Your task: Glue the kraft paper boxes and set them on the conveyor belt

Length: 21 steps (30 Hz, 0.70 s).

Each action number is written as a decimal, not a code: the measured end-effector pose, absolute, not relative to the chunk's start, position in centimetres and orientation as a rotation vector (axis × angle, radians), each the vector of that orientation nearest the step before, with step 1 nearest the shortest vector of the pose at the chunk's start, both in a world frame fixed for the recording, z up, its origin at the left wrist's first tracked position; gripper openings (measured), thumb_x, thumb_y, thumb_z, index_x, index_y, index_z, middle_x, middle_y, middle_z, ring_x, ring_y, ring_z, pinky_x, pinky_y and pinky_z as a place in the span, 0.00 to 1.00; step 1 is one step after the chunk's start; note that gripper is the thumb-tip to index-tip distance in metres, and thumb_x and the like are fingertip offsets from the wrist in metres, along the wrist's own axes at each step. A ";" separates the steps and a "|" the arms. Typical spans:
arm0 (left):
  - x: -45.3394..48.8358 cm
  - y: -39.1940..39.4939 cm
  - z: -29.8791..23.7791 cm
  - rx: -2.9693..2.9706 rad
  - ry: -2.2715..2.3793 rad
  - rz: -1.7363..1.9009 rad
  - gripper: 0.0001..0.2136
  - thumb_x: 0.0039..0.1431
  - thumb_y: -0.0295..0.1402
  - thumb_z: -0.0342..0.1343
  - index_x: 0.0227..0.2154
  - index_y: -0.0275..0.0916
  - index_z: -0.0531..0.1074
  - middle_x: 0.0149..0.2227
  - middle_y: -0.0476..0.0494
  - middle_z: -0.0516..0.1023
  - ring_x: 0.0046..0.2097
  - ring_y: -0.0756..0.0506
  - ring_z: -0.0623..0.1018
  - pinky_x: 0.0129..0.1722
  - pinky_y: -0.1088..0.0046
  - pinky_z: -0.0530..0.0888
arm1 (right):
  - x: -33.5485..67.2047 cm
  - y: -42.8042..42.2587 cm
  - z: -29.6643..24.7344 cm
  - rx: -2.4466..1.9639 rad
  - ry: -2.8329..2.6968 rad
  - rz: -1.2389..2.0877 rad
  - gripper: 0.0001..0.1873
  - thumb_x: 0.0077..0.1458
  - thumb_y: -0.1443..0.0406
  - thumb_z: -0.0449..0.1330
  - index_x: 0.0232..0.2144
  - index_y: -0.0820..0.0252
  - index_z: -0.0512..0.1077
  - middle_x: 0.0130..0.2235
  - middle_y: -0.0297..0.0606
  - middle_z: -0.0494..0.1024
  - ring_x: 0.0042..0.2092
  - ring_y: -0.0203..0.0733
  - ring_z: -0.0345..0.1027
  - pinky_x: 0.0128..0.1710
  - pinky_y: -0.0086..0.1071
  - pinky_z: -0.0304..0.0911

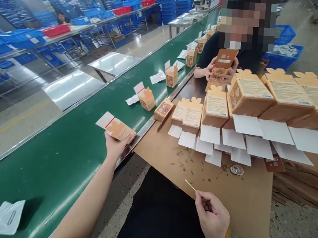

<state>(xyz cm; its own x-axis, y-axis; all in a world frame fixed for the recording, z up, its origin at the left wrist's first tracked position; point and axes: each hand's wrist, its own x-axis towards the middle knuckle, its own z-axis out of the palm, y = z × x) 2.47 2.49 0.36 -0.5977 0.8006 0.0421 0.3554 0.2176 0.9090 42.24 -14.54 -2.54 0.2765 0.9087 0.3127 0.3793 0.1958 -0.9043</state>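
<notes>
My left hand is closed on a flat brown carton with a white flap and red strip, held over the edge of the green conveyor belt. My right hand pinches a thin wooden stick above a brown cardboard sheet on my lap. Several folded cartons with white flaps lie fanned out on the cardboard ahead of me.
Brown cartons and white pouches ride along the belt. A person opposite holds a carton in both hands. A tape roll lies on the cardboard. Blue crates fill racks at left.
</notes>
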 end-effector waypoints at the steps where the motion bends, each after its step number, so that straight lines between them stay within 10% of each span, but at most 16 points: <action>1: 1.8 2.8 0.4 1.032 2.123 1.342 0.39 0.43 0.44 0.83 0.53 0.46 0.67 0.60 0.32 0.84 0.69 0.23 0.82 0.69 0.38 0.80 | 42.1 -14.4 -2.5 -1.388 -1.310 0.583 0.13 0.71 0.61 0.70 0.32 0.54 0.85 0.25 0.35 0.80 0.22 0.37 0.70 0.22 0.29 0.70; 10: -1.2 4.9 0.5 1.075 2.239 1.330 0.43 0.36 0.42 0.83 0.55 0.46 0.67 0.62 0.35 0.79 0.68 0.27 0.79 0.72 0.44 0.75 | 42.4 -13.3 -1.3 -1.418 -1.306 0.510 0.16 0.71 0.55 0.72 0.31 0.54 0.86 0.25 0.35 0.81 0.21 0.37 0.71 0.22 0.27 0.71; 16: 1.9 0.2 0.0 1.475 2.156 1.978 0.27 0.50 0.49 0.71 0.48 0.46 0.68 0.49 0.43 0.72 0.50 0.35 0.80 0.58 0.47 0.80 | 46.3 -15.8 -2.7 -1.502 -1.221 0.404 0.15 0.67 0.53 0.78 0.33 0.57 0.88 0.28 0.39 0.85 0.23 0.40 0.77 0.26 0.28 0.78; 21: 8.4 4.8 3.4 1.866 1.734 1.624 0.15 0.65 0.46 0.64 0.49 0.46 0.77 0.49 0.38 0.80 0.55 0.34 0.81 0.62 0.50 0.78 | 47.2 -15.6 -1.9 -1.527 -1.197 0.344 0.19 0.68 0.50 0.77 0.32 0.57 0.88 0.26 0.39 0.84 0.22 0.41 0.77 0.25 0.29 0.79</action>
<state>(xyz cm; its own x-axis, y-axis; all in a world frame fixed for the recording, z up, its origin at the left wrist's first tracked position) 8.44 4.79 3.44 -0.2327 0.7713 0.5925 0.6418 -0.3359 0.6894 47.18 -15.58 -1.85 0.4452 0.8146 0.3717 0.4934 0.1232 -0.8610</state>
